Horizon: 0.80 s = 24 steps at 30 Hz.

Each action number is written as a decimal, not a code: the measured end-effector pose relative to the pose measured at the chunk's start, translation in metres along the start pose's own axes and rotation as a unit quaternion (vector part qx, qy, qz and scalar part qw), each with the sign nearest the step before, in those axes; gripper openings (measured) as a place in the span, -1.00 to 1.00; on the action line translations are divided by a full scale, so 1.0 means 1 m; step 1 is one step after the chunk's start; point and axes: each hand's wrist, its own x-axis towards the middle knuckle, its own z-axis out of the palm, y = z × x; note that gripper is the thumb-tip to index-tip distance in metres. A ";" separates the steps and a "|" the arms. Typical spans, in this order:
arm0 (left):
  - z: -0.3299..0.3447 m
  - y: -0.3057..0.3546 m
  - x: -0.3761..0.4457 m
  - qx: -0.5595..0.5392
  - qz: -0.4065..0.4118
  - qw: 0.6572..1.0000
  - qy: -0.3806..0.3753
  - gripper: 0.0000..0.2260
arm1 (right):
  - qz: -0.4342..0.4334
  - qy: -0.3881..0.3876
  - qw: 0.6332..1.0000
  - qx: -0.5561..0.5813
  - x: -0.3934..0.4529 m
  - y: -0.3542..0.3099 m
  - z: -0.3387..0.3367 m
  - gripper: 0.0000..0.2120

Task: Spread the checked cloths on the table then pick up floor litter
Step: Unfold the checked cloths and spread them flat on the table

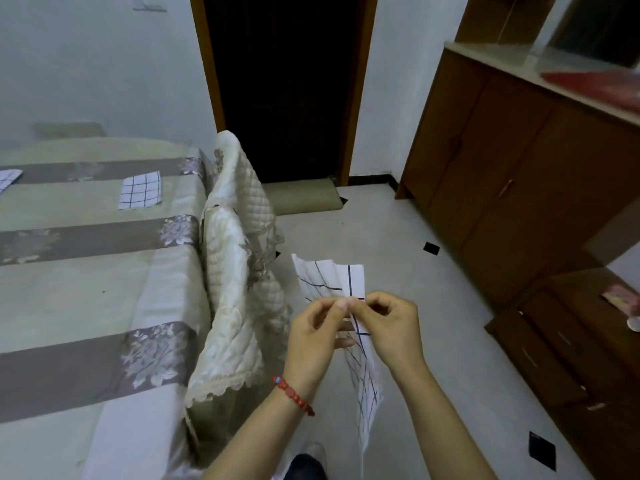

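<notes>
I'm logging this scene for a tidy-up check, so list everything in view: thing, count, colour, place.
Checked cloth in hand: one, white with dark lines, pinched by both hands above the floor.
Checked cloths on table: two, white with dark lines, far left; one cut off by the frame edge.
Table covering: one, beige with grey floral bands, left.
Quilted chair covers: cream, beside the table.
Door: one, dark, centre back.
Cabinets: brown wood, right.
Floor: pale tiles with small black squares.
Bracelet: one, red, left wrist.
Left hand; right hand.
</notes>
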 end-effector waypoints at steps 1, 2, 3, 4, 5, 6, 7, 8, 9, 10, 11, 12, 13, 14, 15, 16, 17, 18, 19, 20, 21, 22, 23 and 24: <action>0.004 0.004 0.015 -0.013 -0.013 1.000 0.004 -0.87 | 0.004 -0.007 1.000 -0.009 0.015 0.001 0.001 -0.72; 0.007 0.008 0.029 -0.024 -0.023 0.999 0.007 -0.88 | 0.010 -0.014 1.000 -0.015 0.029 0.001 0.002 -0.75; 0.009 0.012 0.043 -0.031 -0.028 0.999 0.008 -0.88 | 0.015 -0.018 1.000 -0.021 0.044 0.002 0.003 -0.77; 0.010 0.016 0.057 -0.034 -0.030 0.999 0.007 -0.88 | 0.017 -0.022 0.999 -0.028 0.058 0.003 0.005 -0.78; 0.010 0.020 0.070 -0.033 -0.029 0.999 0.009 -0.88 | 0.017 -0.027 0.999 -0.036 0.072 0.004 0.006 -0.76; 0.010 0.023 0.082 -0.033 -0.029 0.999 0.016 -0.88 | 0.016 -0.034 0.998 -0.046 0.086 0.005 0.009 -0.74; 0.010 0.027 0.094 -0.034 -0.029 0.999 0.026 -0.88 | 0.014 -0.043 0.997 -0.054 0.099 0.006 0.011 -0.72; 0.009 0.029 0.104 -0.036 -0.029 0.998 0.041 -0.87 | 0.013 -0.054 0.997 -0.058 0.110 0.007 0.014 -0.69; 0.008 0.032 0.113 -0.039 -0.030 0.997 0.057 -0.86 | 0.015 -0.066 0.996 -0.055 0.120 0.008 0.018 -0.66; 0.006 0.034 0.121 -0.043 -0.029 0.996 0.072 -0.83 | 0.016 -0.080 0.995 -0.048 0.130 0.009 0.021 -0.63; 0.005 0.035 0.130 -0.048 -0.027 0.995 0.086 -0.81 | 0.017 -0.096 0.994 -0.040 0.140 0.009 0.024 -0.62; 0.002 0.037 0.138 -0.052 -0.025 0.993 0.100 -0.79 | 0.016 -0.115 0.993 -0.029 0.150 0.009 0.027 -0.62; 0.000 0.039 0.145 -0.056 -0.021 0.992 0.112 -0.80 | 0.014 -0.135 0.991 -0.015 0.161 0.010 0.030 -0.63; -0.003 0.041 0.153 -0.061 -0.014 0.990 0.123 -0.80 | 0.010 -0.153 0.988 -0.002 0.172 0.010 0.034 -0.65; -0.007 0.042 0.160 -0.067 -0.003 0.989 0.133 -0.81 | 0.004 -0.167 0.986 0.008 0.184 0.009 0.039 -0.66; -0.011 0.044 0.168 -0.073 0.008 0.986 0.147 -0.81 | -0.003 -0.176 0.984 0.016 0.195 0.009 0.044 -0.67; -0.015 0.046 0.175 -0.078 0.018 0.983 0.167 -0.80 | -0.011 -0.181 0.983 0.025 0.206 0.009 0.050 -0.68; -0.019 0.047 0.182 -0.082 0.025 0.978 0.193 -0.80 | -0.018 -0.184 0.982 0.034 0.218 0.008 0.057 -0.68; -0.024 0.049 0.190 -0.083 0.032 0.971 0.220 -0.78 | -0.025 -0.187 0.981 0.042 0.230 0.007 0.063 -0.68; -0.030 0.052 0.197 -0.082 0.040 0.965 0.247 -0.77 | -0.030 -0.193 0.979 0.051 0.242 0.005 0.070 -0.69; -0.036 0.054 0.204 -0.078 0.050 0.958 0.273 -0.77 | -0.034 -0.204 0.976 0.060 0.254 0.002 0.076 -0.71; -0.042 0.056 0.211 -0.072 0.060 0.950 0.298 -0.77 | -0.040 -0.223 0.972 0.068 0.265 0.000 0.083 -0.75; -0.048 0.059 0.217 -0.067 0.070 0.941 0.325 -0.77 | -0.047 -0.246 0.966 0.071 0.276 -0.002 0.090 -0.78; -0.054 0.062 0.222 -0.067 0.079 0.929 0.355 -0.77 | -0.054 -0.269 0.959 0.071 0.287 -0.004 0.097 -0.80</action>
